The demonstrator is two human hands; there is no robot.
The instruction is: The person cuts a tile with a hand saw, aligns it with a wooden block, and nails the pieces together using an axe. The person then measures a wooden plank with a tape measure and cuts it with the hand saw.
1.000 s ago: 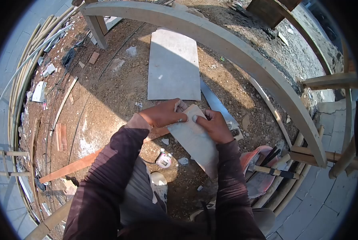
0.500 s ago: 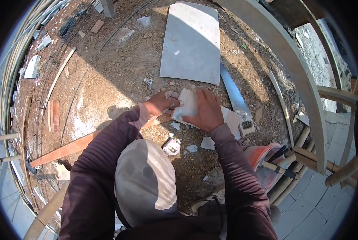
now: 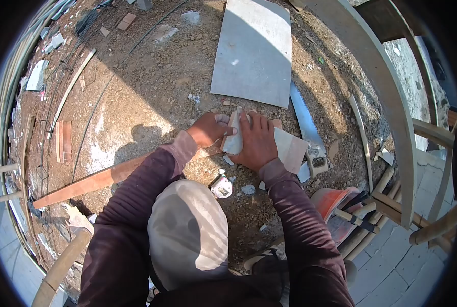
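We grip the pale piece (image 3: 232, 139) between the fingers of our left hand (image 3: 206, 130) and right hand (image 3: 259, 142), near the grey sheet's (image 3: 253, 53) lower edge; the saw (image 3: 305, 120) lies beside its right edge.

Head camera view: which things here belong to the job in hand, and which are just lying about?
Likely part of the job:
- pale piece, between both hands
- large grey sheet
- handsaw, beside the sheet
- apparent tape measure

Seemingly just lying about:
- thin pale strip, at left
- short reddish pieces
- bamboo poles at lower right
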